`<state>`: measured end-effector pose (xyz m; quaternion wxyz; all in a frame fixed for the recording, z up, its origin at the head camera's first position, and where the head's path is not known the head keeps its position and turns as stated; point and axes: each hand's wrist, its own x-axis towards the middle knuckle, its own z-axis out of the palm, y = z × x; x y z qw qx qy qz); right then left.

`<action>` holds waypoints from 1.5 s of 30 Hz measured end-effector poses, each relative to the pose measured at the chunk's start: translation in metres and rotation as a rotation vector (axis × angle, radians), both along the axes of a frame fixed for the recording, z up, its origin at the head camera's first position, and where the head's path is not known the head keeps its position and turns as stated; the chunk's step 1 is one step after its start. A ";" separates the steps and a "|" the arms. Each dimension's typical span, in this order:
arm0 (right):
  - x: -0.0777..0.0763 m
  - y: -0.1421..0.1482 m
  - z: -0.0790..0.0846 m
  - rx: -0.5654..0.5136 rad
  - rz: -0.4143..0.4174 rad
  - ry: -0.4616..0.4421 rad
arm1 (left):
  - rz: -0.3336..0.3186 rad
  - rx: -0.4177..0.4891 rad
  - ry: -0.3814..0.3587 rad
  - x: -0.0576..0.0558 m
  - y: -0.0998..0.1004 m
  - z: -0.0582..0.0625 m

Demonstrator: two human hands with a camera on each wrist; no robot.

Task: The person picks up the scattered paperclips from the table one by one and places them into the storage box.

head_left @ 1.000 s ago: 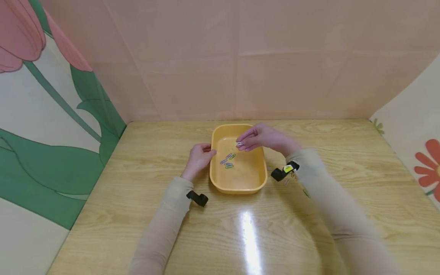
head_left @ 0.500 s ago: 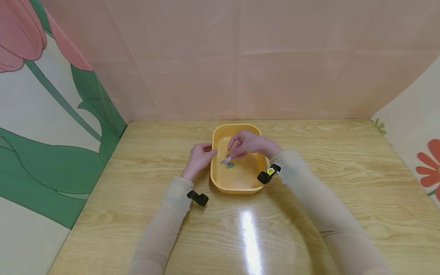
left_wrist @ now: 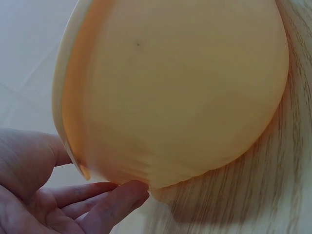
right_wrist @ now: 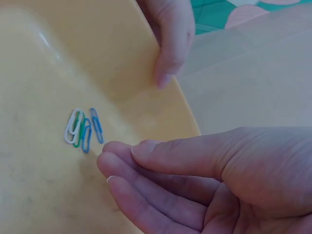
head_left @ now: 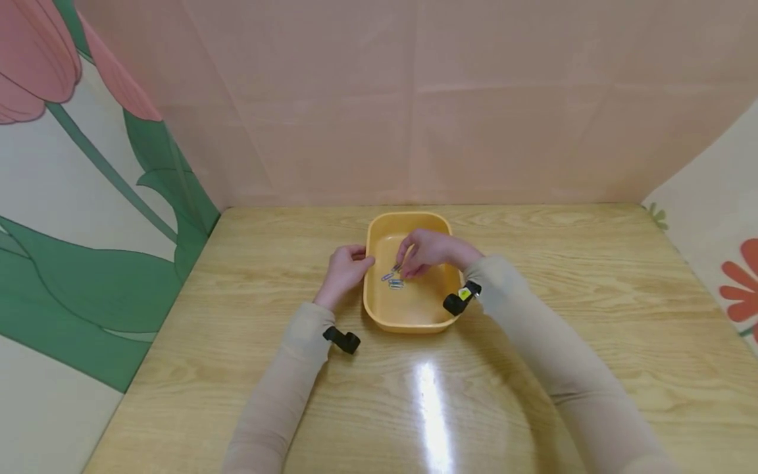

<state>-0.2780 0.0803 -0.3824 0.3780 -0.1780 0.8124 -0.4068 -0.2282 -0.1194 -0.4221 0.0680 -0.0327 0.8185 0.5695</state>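
Note:
A yellow plastic bin stands on the table. My left hand grips its left rim, thumb at the edge and fingers against the outer wall in the left wrist view. Inside the bin, my right hand hovers over the left part of the floor, fingers loosely bent and nothing visible in them. Several paper clips lie below its fingertips. The right wrist view shows a white paper clip overlapping a green paper clip, with blue paper clips beside them.
The wooden table runs back to a pink cloth wall. Flower-printed panels stand left and right. Black wrist cameras sit on both sleeves; the right one overhangs the bin's right rim.
My right hand has moved left and lower into the bin and let go of the white paper clip. Its forearm now covers clips seen earlier on the table. My left hand stays put.

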 end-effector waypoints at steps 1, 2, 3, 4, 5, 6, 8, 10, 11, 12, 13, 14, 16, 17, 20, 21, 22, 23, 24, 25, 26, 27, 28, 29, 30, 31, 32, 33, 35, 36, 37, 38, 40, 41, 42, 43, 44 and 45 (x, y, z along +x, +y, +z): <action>0.000 0.001 0.002 0.000 0.007 0.008 | 0.000 0.001 -0.002 0.000 0.000 0.000; 0.000 0.002 0.003 -0.005 0.011 0.015 | 0.000 -0.001 -0.003 0.000 0.000 0.000; 0.000 0.003 0.005 -0.008 0.020 0.026 | 0.001 -0.001 -0.005 0.000 0.000 -0.001; 0.000 0.005 0.008 -0.013 0.028 0.039 | 0.003 -0.001 -0.008 0.000 0.000 -0.001; 0.001 0.007 0.012 -0.013 0.032 0.051 | 0.003 -0.003 -0.008 0.000 0.001 -0.001; 0.001 0.009 0.015 -0.019 0.038 0.062 | 0.005 -0.002 -0.008 0.000 0.001 -0.001; 0.001 0.014 0.022 -0.028 0.047 0.087 | 0.007 -0.002 -0.005 0.000 0.001 -0.002; 0.003 0.020 0.032 -0.043 0.064 0.108 | 0.007 -0.003 0.000 -0.001 0.001 -0.002; 0.003 0.024 0.036 -0.051 0.071 0.119 | 0.006 -0.004 0.003 -0.001 0.001 -0.002; 0.004 0.027 0.041 -0.060 0.082 0.129 | 0.007 -0.004 0.003 -0.001 0.001 -0.002; 0.006 0.031 0.045 -0.066 0.092 0.142 | 0.005 -0.006 0.004 0.000 0.001 -0.002; 0.007 0.035 0.049 -0.073 0.102 0.150 | 0.005 -0.009 0.004 -0.001 0.001 -0.002; 0.010 0.043 0.056 -0.087 0.110 0.154 | 0.001 -0.011 0.003 -0.001 0.001 -0.002; 0.011 0.047 0.059 -0.093 0.114 0.158 | 0.002 -0.012 0.002 -0.001 0.000 -0.002; 0.014 0.061 0.066 -0.105 0.116 0.174 | 0.006 -0.013 -0.001 -0.001 0.000 -0.003; 0.015 0.066 0.068 -0.111 0.112 0.179 | 0.008 -0.013 -0.002 -0.001 0.000 -0.003; 0.015 0.070 0.069 -0.114 0.109 0.189 | 0.009 -0.013 -0.003 -0.001 0.000 -0.003; 0.016 0.076 0.070 -0.116 0.102 0.198 | 0.010 -0.013 -0.005 0.000 0.000 -0.003; 0.017 0.081 0.071 -0.122 0.096 0.206 | 0.011 -0.012 -0.005 0.000 0.000 -0.003; 0.018 0.086 0.071 -0.131 0.086 0.209 | 0.011 -0.013 -0.006 0.000 0.000 -0.003; 0.019 0.092 0.071 -0.139 0.074 0.211 | 0.011 -0.013 -0.009 0.000 0.000 -0.003; 0.020 0.097 0.071 -0.147 0.067 0.217 | 0.009 -0.013 -0.010 0.000 0.000 -0.004; 0.021 0.103 0.071 -0.151 0.055 0.219 | 0.009 -0.013 -0.013 0.000 0.000 -0.004; 0.022 0.108 0.070 -0.156 0.043 0.219 | 0.009 -0.014 -0.017 0.000 0.000 -0.003; 0.023 0.113 0.069 -0.160 0.037 0.220 | 0.009 -0.014 -0.020 0.000 0.000 -0.003; 0.024 0.119 0.068 -0.157 0.029 0.219 | 0.009 -0.015 -0.023 0.000 0.000 -0.003; 0.025 0.124 0.066 -0.153 0.024 0.218 | 0.010 -0.015 -0.025 0.000 0.000 -0.003; 0.026 0.129 0.065 -0.148 0.022 0.219 | 0.010 -0.012 -0.026 0.000 0.000 -0.003; 0.027 0.139 0.061 -0.136 0.016 0.214 | 0.010 -0.010 -0.025 0.001 0.000 -0.002; 0.028 0.143 0.058 -0.129 0.014 0.213 | 0.010 -0.006 -0.025 0.001 -0.001 -0.001; 0.028 0.147 0.056 -0.120 0.011 0.212 | 0.008 -0.001 -0.026 0.001 -0.001 -0.001; 0.028 0.151 0.054 -0.115 0.008 0.211 | 0.008 0.002 -0.026 0.001 -0.001 0.000; 0.028 0.158 0.048 -0.099 0.003 0.208 | 0.008 0.001 -0.029 0.001 -0.001 0.000; 0.029 0.160 0.046 -0.091 0.000 0.202 | 0.010 -0.002 -0.029 0.002 0.000 0.000; 0.029 0.163 0.044 -0.083 -0.004 0.196 | 0.008 0.001 -0.033 0.001 0.000 -0.001; 0.029 0.165 0.041 -0.076 -0.006 0.189 | 0.009 -0.003 -0.034 0.002 0.000 -0.001; 0.029 0.168 0.039 -0.072 -0.009 0.181 | 0.012 -0.008 -0.032 0.002 0.000 -0.001; 0.029 0.170 0.037 -0.068 -0.012 0.176 | 0.014 -0.013 -0.031 0.002 0.001 -0.001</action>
